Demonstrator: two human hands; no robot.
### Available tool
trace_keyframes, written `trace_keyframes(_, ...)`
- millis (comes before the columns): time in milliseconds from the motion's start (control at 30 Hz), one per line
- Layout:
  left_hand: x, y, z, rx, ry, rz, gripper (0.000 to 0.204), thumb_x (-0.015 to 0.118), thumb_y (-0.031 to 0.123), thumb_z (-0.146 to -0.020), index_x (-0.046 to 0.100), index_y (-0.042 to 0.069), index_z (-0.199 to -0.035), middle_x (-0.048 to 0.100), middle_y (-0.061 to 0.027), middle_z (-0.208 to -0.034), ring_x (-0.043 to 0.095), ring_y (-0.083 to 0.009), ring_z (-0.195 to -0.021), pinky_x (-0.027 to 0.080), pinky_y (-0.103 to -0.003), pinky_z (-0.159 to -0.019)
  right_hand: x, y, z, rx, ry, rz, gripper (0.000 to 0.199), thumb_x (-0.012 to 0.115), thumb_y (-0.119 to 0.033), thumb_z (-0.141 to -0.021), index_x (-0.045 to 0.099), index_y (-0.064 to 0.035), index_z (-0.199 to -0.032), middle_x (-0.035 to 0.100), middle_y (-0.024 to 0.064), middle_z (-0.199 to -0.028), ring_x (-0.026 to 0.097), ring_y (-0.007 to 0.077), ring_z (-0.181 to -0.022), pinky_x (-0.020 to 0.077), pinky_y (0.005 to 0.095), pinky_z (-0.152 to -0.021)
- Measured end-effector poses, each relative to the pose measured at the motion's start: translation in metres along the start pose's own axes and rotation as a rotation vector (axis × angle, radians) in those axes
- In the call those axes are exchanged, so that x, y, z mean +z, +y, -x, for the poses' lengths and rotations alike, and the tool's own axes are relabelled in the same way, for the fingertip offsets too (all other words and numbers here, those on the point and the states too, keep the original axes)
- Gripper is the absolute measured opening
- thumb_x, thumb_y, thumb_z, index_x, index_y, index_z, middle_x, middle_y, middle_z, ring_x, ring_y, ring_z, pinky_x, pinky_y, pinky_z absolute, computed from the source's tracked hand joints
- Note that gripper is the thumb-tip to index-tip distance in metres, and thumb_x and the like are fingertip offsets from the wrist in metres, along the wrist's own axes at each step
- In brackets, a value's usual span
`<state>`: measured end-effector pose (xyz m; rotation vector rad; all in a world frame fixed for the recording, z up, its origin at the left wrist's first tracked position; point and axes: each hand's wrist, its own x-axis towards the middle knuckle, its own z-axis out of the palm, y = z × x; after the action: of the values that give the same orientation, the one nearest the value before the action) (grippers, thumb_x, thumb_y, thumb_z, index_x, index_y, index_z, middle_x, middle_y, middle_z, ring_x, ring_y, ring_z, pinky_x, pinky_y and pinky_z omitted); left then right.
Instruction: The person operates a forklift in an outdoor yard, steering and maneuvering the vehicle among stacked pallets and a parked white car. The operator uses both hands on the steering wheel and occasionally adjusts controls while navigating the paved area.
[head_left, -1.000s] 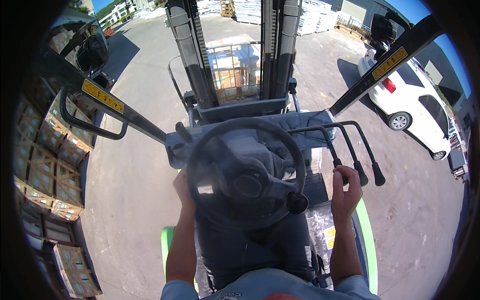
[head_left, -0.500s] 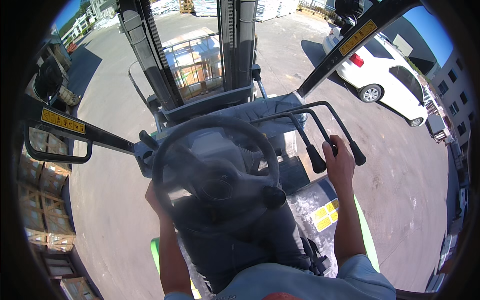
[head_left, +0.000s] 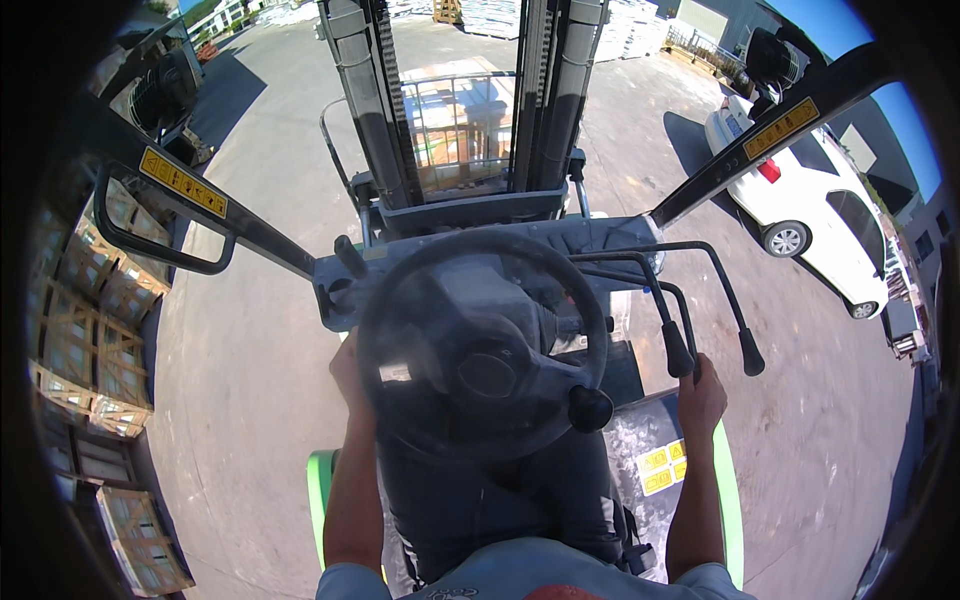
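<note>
While right hand [head_left: 703, 393] closes round middle lever [head_left: 689, 315] off right end of dashboard [head_left: 610, 234], my left hand [head_left: 349, 374] sits at left rim of steering wheel [head_left: 487, 376], fingers hidden; I cannot tell its grip. Inner lever [head_left: 678, 350] just left of my right hand; outer lever [head_left: 752, 353] apart, farther right.

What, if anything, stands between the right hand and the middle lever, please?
Nothing visible does: the right hand is closed on the lower end of the middle lever. The left lever sits close by on its left and the right lever stands apart to the right; neither comes between.
</note>
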<state>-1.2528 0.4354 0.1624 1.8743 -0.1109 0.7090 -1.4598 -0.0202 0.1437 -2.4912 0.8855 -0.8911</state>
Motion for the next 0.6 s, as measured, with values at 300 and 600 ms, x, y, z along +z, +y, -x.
trace_keyframes(300,-0.0006,-0.0002,-0.003,0.068,-0.007,-0.025,0.025,0.061,0.018,-0.099,0.065,-0.001,-0.085,0.061,-0.0105,-0.066,0.06,-0.0201,-0.063,0.045,-0.038,-0.059,-0.0043,-0.0067,-0.0025,0.007,0.011,0.024,0.041,0.064,-0.028,-0.1,0.063,-0.0016,-0.131,0.075,0.0179,-0.109,0.074,0.0381,-0.095,0.0561,0.0482,-0.082)
trace_keyframes(600,-0.0019,0.0024,-0.0033,-0.026,-0.058,0.016,0.029,0.058,0.023,-0.105,0.063,-0.001,-0.09,0.055,0.0016,-0.073,0.049,-0.0054,-0.077,0.043,-0.03,-0.066,-0.0078,-0.0102,-0.0043,-0.001,0.006,0.018,0.041,0.066,-0.028,-0.099,0.064,-0.0027,-0.131,0.075,0.014,-0.107,0.074,0.0345,-0.092,0.0566,0.0466,-0.08)
